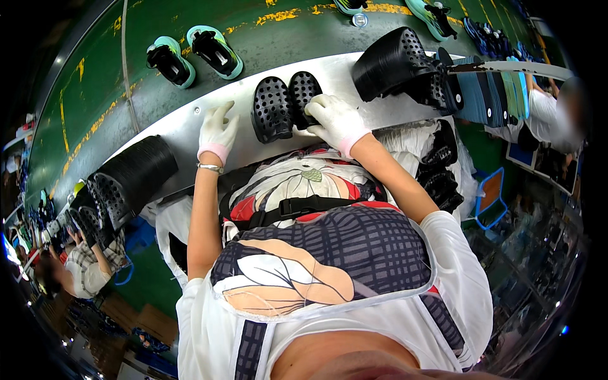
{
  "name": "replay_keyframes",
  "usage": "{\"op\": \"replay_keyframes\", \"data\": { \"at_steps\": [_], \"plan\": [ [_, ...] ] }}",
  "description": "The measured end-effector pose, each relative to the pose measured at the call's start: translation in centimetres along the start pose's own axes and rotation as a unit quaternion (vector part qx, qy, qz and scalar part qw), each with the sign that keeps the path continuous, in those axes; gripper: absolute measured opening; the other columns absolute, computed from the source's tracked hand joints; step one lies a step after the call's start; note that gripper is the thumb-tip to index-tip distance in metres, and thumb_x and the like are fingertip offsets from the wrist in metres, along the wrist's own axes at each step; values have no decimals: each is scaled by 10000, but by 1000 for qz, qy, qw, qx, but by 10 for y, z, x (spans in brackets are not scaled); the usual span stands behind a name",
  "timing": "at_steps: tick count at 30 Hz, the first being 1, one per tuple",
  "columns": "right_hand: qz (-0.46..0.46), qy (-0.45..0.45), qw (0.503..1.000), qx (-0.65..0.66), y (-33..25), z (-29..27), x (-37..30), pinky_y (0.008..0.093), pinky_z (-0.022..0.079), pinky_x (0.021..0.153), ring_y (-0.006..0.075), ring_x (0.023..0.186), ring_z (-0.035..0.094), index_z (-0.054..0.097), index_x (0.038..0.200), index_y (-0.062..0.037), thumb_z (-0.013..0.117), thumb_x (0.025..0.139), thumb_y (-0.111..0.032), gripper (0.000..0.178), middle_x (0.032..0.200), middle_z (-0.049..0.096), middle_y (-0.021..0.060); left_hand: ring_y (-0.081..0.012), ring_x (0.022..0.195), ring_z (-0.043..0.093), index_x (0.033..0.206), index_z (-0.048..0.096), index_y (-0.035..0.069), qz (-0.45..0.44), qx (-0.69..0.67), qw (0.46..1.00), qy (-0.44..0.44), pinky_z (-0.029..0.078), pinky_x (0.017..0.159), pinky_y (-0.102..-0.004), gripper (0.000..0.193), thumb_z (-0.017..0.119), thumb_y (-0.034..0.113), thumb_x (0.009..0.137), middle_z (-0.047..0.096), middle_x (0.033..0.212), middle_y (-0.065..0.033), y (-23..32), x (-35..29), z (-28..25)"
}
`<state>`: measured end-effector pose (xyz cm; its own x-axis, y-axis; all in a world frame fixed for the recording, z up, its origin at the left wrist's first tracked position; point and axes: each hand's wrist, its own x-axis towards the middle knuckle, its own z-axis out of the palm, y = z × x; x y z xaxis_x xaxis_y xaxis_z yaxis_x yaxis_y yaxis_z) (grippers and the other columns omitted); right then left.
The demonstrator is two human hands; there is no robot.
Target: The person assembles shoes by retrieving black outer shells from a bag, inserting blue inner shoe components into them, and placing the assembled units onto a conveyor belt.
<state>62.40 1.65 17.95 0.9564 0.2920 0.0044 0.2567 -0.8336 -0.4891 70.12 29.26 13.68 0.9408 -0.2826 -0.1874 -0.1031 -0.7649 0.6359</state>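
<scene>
Two black shoe-shaped plastic shells dotted with holes, a left shell and a right shell, rest side by side on the metal ledge in front of me. My right hand, in a white glove, has its thumb and fingers closed on the near side of the right shell. To the left of the pair, my left hand, also gloved, hovers over the ledge with fingers apart and nothing in it. A gap separates it from the left shell.
Nested black shell stacks lie on the ledge, a left stack and a right stack. Beyond it, a green conveyor belt carries black-and-turquoise shoes. Flat blue insoles stand at right. Other people work on both sides.
</scene>
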Motion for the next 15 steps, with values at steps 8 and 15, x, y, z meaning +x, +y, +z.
{"op": "replay_keyframes", "data": {
  "at_steps": [8,15],
  "plan": [
    [66,13,995,76,-16,-52,-11,345,471,812,284,954,576,571,941,-60,734,684,-159,320,999,572,95,-204,885,624,1189,594,64,-49,-111,991,57,487,801,-311,371,582,266,877,626,1036,-129,24,-5,-24],
    [-123,60,974,179,-68,-84,22,374,462,830,307,964,552,569,971,-56,716,671,-94,336,1040,572,108,-201,1143,518,1373,348,-20,16,-571,794,-208,409,984,-332,743,524,518,892,498,1291,-135,86,-7,-53]
  ]
}}
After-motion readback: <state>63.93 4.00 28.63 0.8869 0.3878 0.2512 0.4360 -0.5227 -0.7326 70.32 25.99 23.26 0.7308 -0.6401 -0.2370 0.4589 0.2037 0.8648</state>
